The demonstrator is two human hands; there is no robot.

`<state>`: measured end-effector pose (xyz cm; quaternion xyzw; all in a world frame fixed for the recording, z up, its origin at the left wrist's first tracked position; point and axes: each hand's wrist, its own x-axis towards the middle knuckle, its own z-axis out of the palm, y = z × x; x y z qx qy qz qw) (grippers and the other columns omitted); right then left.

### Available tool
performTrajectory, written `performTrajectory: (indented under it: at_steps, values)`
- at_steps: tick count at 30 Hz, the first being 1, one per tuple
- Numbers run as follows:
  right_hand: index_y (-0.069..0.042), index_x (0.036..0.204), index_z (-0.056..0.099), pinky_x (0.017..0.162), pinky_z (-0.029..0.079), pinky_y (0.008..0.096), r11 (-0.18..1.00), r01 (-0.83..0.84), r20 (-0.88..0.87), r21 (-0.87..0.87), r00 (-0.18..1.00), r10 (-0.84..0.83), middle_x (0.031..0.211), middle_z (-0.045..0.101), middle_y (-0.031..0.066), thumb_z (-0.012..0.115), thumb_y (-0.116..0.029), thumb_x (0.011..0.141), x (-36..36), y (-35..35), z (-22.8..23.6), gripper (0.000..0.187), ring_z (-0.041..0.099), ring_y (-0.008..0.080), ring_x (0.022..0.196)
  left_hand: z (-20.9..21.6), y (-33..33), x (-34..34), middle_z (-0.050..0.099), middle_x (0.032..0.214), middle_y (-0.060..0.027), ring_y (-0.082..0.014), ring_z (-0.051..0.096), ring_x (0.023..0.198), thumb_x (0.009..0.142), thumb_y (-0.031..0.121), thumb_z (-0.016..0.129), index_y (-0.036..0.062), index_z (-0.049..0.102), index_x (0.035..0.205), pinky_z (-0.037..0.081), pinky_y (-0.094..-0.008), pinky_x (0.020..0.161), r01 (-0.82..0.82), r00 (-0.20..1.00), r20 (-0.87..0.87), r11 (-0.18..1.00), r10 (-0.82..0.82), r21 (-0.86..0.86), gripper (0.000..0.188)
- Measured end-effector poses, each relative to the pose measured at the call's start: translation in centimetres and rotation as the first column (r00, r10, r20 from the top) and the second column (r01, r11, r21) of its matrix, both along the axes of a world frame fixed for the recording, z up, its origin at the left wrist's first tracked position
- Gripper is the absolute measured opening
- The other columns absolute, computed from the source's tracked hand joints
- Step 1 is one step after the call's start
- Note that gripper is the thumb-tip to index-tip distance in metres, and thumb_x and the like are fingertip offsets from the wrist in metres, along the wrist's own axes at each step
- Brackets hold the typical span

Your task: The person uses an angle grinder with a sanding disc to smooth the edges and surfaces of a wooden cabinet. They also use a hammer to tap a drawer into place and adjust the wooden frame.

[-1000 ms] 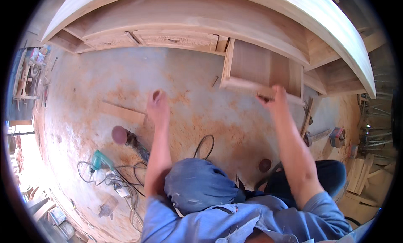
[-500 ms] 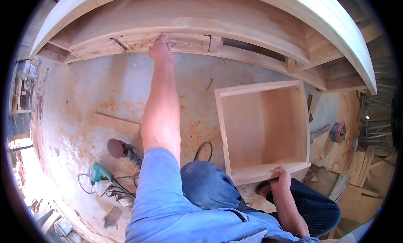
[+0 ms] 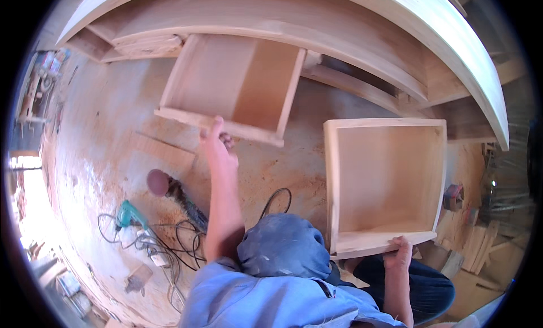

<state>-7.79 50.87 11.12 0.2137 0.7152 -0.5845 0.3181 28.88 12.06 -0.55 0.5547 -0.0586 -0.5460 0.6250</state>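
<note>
Ahead of me stands a pale wooden cabinet (image 3: pixel 243 21) with a row of drawer openings. One drawer (image 3: pixel 218 82) is pulled well out of it, its inside showing. My left hand (image 3: pixel 218 144) grips that drawer's front edge, thumb on top and fingers curled beneath. A second wooden drawer (image 3: pixel 390 181) is out of the cabinet, held at my right. My right hand (image 3: pixel 399 252) closes on its near board, thumb over the upper edge. Behind the board its fingers are partly hidden. To the right of the pulled drawer, an opening (image 3: pixel 359 74) in the cabinet has no drawer.
On the dusty floor at left lie a sander with a round pad (image 3: pixel 158 182), a green power tool (image 3: pixel 130 215) and tangled black cables (image 3: pixel 186 237). A thin board (image 3: pixel 164 149) lies beyond them. Wood scraps (image 3: pixel 481 240) and a small box (image 3: pixel 453 196) are at right.
My left hand has drawn the carved-front drawer out of the cabinet toward me. The drawer in my right hand has shifted right and turned slightly.
</note>
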Motion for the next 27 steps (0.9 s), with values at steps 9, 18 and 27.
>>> performTrajectory:
  at_steps: [9, 18, 27]
  values:
    - [-0.009, 0.112, 0.055, 0.090, 0.052, 0.0561, 0.993, -0.059, 0.063, -0.099, 0.996, 0.065, 0.110, 0.057, 0.0112, 0.060, -0.008, 0.071, -0.9, -2.3, 1.7, 0.042, 0.059, 0.0334, 0.108, -4.2, 13.7, 2.1, 0.065, 0.093, -0.0124, -0.0206, 0.061, 0.082, 0.074, 0.004, 0.066, -0.0064, 0.058, 0.101, 0.050, -0.0360, 0.074, -0.022, 0.929, 0.367, 0.979, -0.054, 0.201, 0.031]
    - [-0.009, 0.124, 0.052, 0.090, 0.052, 0.0594, 0.926, -0.298, 0.154, -0.233, 0.929, 0.338, 0.120, 0.055, 0.0141, 0.064, -0.012, 0.075, 0.9, -9.5, 2.3, 0.051, 0.057, 0.0356, 0.111, 0.2, 23.4, -0.4, 0.066, 0.108, -0.0226, -0.0369, 0.064, 0.111, 0.092, 0.024, 0.064, -0.0069, 0.067, 0.114, 0.051, -0.0420, 0.094, 0.662, 0.420, 0.466, 0.614, -0.778, 0.429, 0.038]
    - [-0.008, 0.115, 0.054, 0.095, 0.052, 0.0670, 0.863, -0.355, 0.303, -0.360, 0.830, 0.468, 0.113, 0.056, 0.0136, 0.063, -0.012, 0.089, 16.7, -18.5, 6.2, 0.028, 0.058, 0.0347, 0.109, 9.9, 25.3, 7.0, 0.044, 0.151, -0.0287, -0.0409, 0.045, 0.140, 0.097, 0.048, 0.062, -0.0001, 0.033, 0.153, 0.037, -0.0578, 0.112, 0.604, 0.731, -0.082, 0.698, -0.678, -0.385, 0.079]
